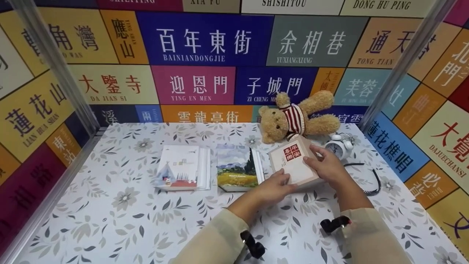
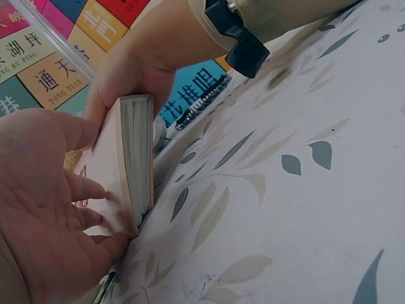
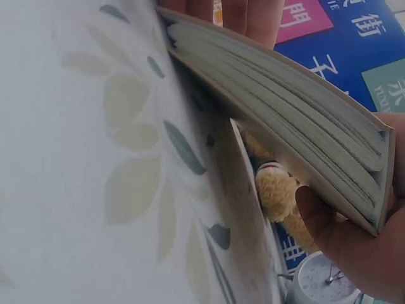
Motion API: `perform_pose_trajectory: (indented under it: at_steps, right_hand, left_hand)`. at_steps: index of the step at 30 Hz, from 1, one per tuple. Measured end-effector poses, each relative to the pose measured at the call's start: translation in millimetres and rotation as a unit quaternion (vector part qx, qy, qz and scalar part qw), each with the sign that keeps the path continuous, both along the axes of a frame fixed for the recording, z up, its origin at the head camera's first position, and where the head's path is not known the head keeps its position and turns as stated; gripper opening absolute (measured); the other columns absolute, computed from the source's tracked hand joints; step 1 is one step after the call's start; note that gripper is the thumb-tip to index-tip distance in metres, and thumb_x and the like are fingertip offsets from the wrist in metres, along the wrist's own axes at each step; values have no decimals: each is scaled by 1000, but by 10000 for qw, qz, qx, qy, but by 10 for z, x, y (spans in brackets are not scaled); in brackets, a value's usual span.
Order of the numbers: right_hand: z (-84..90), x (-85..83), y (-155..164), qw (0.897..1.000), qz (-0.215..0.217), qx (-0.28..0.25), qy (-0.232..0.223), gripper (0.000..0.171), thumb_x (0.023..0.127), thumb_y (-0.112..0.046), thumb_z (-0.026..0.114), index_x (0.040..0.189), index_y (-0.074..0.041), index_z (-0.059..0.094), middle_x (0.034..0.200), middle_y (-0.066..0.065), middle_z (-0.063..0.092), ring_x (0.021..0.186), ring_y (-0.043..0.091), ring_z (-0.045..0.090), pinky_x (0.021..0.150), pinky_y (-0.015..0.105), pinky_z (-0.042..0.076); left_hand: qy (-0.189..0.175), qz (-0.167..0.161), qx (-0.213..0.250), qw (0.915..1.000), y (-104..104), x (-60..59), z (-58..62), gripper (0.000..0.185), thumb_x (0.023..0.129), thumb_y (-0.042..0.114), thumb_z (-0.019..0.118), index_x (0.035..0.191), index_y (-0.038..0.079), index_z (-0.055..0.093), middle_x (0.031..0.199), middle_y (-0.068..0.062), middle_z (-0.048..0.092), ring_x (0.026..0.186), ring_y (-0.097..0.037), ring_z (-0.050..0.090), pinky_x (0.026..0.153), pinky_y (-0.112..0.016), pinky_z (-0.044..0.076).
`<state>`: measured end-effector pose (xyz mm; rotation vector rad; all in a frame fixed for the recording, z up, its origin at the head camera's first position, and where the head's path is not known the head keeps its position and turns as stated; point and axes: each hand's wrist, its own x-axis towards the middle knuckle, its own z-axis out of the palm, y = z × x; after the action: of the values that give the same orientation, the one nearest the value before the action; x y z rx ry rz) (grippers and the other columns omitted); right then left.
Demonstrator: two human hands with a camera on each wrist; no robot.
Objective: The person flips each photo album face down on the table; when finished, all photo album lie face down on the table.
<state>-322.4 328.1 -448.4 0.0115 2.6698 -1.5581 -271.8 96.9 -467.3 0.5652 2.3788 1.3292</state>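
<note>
A beige book (image 1: 293, 161) with a red stamp on its cover is tilted, its right side raised off the floral tablecloth (image 1: 121, 216). My left hand (image 1: 283, 182) pinches its near left corner, fingers on the cover and thumb at the edge. My right hand (image 1: 319, 161) grips the raised right edge, thumb on top. The left wrist view shows the book (image 2: 130, 164) edge-on between my left hand (image 2: 95, 202) and right hand (image 2: 136, 69). In the right wrist view the page block (image 3: 285, 107) lifts off the cloth, with my right thumb (image 3: 348, 240) under its corner.
Two more books lie flat to the left: one with a painted landscape cover (image 1: 237, 168), one white (image 1: 182, 167). A teddy bear (image 1: 296, 117) and a white alarm clock (image 1: 339, 146) sit behind the held book. A black coiled cable (image 1: 370, 183) lies at right. Printed walls enclose the table.
</note>
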Motion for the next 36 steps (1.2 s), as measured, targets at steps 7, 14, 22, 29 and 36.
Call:
perform_pose_trajectory:
  at_steps: [7,14,22,29,36]
  right_hand:
    - [-101,-36,84,9983,-8,485,-335,77,93,-41,67,155,-14,31,155,21,39,126,32,55,82,18,53]
    - [-153,-46,104,9957,72,804,-451,74,94,-36,65,155,-12,31,156,20,38,134,34,48,98,30,46]
    - [-197,-63,75,9964,270,380,-704,72,95,-22,65,156,-9,29,160,19,32,147,36,31,121,48,28]
    - [-173,-35,30,9967,171,364,-705,70,93,-16,66,154,-8,32,161,17,31,150,35,26,123,47,23]
    - [-56,-10,-122,9994,-92,343,-22,61,94,-20,64,150,-10,42,159,16,34,150,36,26,123,51,21]
  left_hand:
    - [141,-205,-375,9990,5,-5,-7,61,97,53,49,144,14,51,165,-6,23,153,-24,23,125,-40,20]
    - [86,-28,-476,9988,32,19,-22,60,93,54,54,137,13,58,165,-5,24,153,-23,22,126,-40,18]
    - [651,-69,-1098,9918,38,30,26,52,93,56,52,112,10,67,162,-8,31,152,-25,24,125,-37,20]
    - [318,132,-726,9968,27,40,43,62,93,54,54,136,10,58,162,-4,31,152,-22,24,126,-37,19]
    - [373,432,-49,9984,-32,-39,72,64,93,48,57,148,16,46,159,-6,38,147,-23,35,123,-39,27]
